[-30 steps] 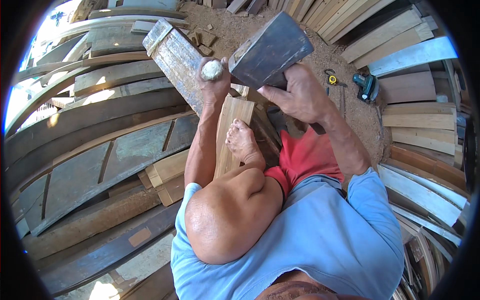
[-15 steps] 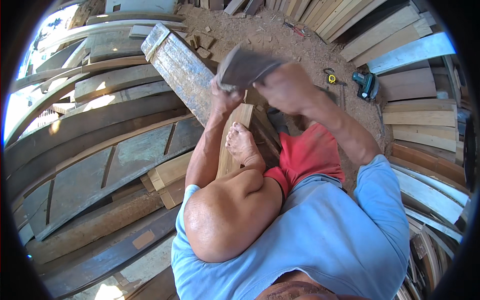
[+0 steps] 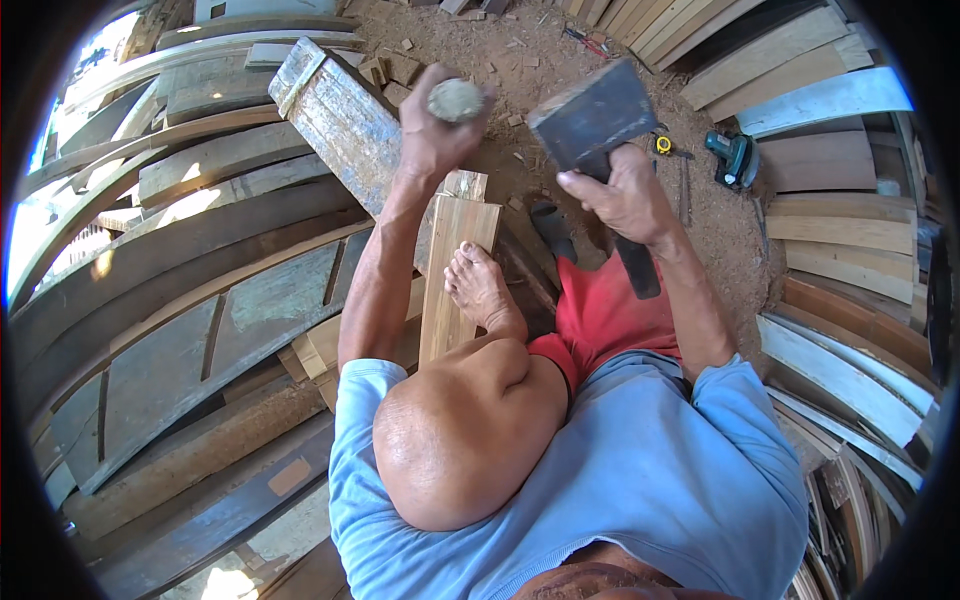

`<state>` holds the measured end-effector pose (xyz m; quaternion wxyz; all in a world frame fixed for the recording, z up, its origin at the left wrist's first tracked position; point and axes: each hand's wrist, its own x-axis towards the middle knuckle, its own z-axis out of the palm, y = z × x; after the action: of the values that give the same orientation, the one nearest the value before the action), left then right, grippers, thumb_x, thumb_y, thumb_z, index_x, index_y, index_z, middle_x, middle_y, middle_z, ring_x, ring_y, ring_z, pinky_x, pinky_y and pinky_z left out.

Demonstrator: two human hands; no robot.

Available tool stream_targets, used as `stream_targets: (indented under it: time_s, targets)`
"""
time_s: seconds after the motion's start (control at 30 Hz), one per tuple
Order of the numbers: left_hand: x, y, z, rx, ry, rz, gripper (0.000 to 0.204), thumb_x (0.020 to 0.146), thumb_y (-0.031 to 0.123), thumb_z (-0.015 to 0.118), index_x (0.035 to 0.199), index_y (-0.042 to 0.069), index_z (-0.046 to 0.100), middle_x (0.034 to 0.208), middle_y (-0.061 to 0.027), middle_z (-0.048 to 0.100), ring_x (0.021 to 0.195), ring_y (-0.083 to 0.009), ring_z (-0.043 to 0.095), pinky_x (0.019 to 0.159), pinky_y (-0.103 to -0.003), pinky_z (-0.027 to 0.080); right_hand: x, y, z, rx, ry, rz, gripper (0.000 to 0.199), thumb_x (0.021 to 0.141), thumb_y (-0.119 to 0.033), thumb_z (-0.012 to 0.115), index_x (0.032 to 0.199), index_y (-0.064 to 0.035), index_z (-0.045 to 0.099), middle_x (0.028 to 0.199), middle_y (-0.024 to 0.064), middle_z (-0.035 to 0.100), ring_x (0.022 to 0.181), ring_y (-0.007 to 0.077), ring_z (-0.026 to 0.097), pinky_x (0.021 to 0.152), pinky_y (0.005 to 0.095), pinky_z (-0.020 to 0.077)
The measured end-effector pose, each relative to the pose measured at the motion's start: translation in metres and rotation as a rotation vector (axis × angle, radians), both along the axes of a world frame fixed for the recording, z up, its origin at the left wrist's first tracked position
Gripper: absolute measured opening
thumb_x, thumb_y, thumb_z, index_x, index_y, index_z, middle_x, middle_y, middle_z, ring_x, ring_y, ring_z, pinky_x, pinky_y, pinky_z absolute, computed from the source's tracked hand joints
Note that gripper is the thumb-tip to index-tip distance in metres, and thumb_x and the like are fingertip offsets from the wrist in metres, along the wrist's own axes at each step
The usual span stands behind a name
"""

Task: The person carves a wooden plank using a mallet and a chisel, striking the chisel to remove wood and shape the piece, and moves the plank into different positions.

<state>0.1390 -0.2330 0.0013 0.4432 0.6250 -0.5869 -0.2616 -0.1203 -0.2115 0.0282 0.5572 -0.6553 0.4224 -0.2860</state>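
My left hand (image 3: 435, 135) is closed around an upright chisel (image 3: 455, 100); only its round, pale, worn handle end shows, and the blade is hidden beneath the hand. My right hand (image 3: 632, 195) grips a dark wooden mallet (image 3: 595, 115) by the handle, with its blocky head raised to the right of the chisel, apart from it. Below my left hand lies a light wooden board (image 3: 465, 228) with a narrower stepped far end. My bare foot (image 3: 480, 287) presses on this board. A worn, paint-stained beam (image 3: 345, 125) extends beyond it to the upper left.
Stacked planks (image 3: 240, 165) fill the left side, and more boards (image 3: 840, 240) line the right. On the sawdust-covered ground are a yellow tape measure (image 3: 662, 145), a green power saw (image 3: 732, 158), red-handled pliers (image 3: 588, 42) and a dark sandal (image 3: 551, 230). Wood offcuts (image 3: 402, 68) lie beside the beam.
The mallet has swung away from the chisel to the right, and its head is no longer blurred. My left hand has shifted away from me with the chisel.
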Motion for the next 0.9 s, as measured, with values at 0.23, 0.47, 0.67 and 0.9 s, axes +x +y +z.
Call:
stream_targets:
  time_s: [0.23, 0.47, 0.67, 0.9]
  targets:
    - [-0.050, -0.033, -0.034, 0.243, 0.101, -0.365, 0.036, 0.083, 0.035, 0.082, 0.092, 0.003, 0.069, 0.081, -0.0145, 0.073, 0.077, -0.0279, 0.073, 0.075, -0.040, 0.058, -0.047, -0.004, -0.011, 0.167, 0.008, -0.253, 0.014, 0.092, -0.014, 0.073, 0.092, -0.0018, 0.066, 0.073, -0.0005, 0.062, 0.060, 0.0065, 0.056, 0.056, 0.0240, 0.0449]
    - [-0.060, -0.052, -0.055, 0.325, -0.048, -0.436, 0.037, 0.081, 0.035, 0.081, 0.098, 0.004, 0.070, 0.084, -0.0175, 0.074, 0.084, -0.0369, 0.073, 0.081, -0.043, 0.058, -0.079, -0.018, -0.017, 0.133, -0.028, -0.396, 0.015, 0.095, -0.012, 0.071, 0.100, 0.0006, 0.065, 0.073, 0.0005, 0.060, 0.060, 0.0086, 0.054, 0.056, 0.0261, 0.0452]
    - [-0.069, -0.046, -0.068, 0.226, -0.040, -0.620, 0.033, 0.082, 0.030, 0.084, 0.095, 0.004, 0.068, 0.084, -0.0118, 0.073, 0.079, -0.0268, 0.073, 0.075, -0.038, 0.058, -0.072, -0.037, -0.018, 0.021, 0.071, -0.452, 0.015, 0.094, -0.013, 0.072, 0.086, -0.0035, 0.064, 0.065, -0.0010, 0.059, 0.056, 0.0072, 0.056, 0.053, 0.0257, 0.0453]
    - [-0.077, -0.039, -0.062, 0.325, -0.063, -0.756, 0.047, 0.072, 0.021, 0.086, 0.111, 0.004, 0.067, 0.094, -0.0172, 0.074, 0.091, -0.0341, 0.074, 0.081, -0.041, 0.059, -0.052, -0.030, -0.065, -0.197, 0.322, -0.201, 0.021, 0.089, -0.015, 0.072, 0.105, -0.0012, 0.070, 0.097, 0.0098, 0.074, 0.088, 0.0204, 0.069, 0.082, 0.0350, 0.0539]
